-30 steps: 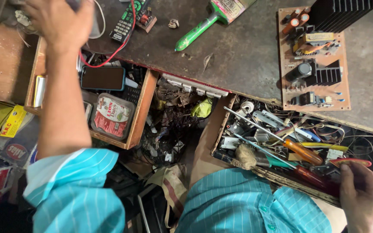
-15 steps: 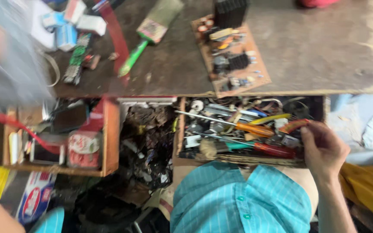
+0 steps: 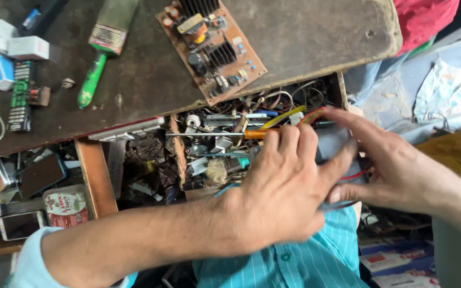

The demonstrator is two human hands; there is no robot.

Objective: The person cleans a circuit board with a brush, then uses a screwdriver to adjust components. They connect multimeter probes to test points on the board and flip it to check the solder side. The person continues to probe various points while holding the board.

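Both hands have come together over the open drawer (image 3: 342, 85) since the earlier frames, when the left hand was up at the tabletop's far left and only the right hand reached into the drawer. Now the left hand (image 3: 284, 186) lies across the front of the drawer with its fingers curled over a grey, flat thing (image 3: 333, 143) that it grips at the drawer's right end; what that thing is cannot be told, since the hands hide most of it. The right hand (image 3: 396, 165) meets it from the drawer's right side, forefinger stretched along the thing's upper edge and thumb below, pinching it together with thin red wires (image 3: 354, 175) that run out between the two hands. Inside the drawer, just left of the hands, lie a screwdriver (image 3: 254, 134) with an orange handle, a yellow cable (image 3: 281, 117) and a tangle of small metal parts. Above the drawer, on the tabletop (image 3: 305, 37), a brown circuit board (image 3: 212, 48) rests near the edge. Well left of the drawer on the tabletop lies a green-handled brush (image 3: 100, 58). Left of the drawer, a second drawer (image 3: 94, 176) stands open with a dark phone (image 3: 41, 175) in it.
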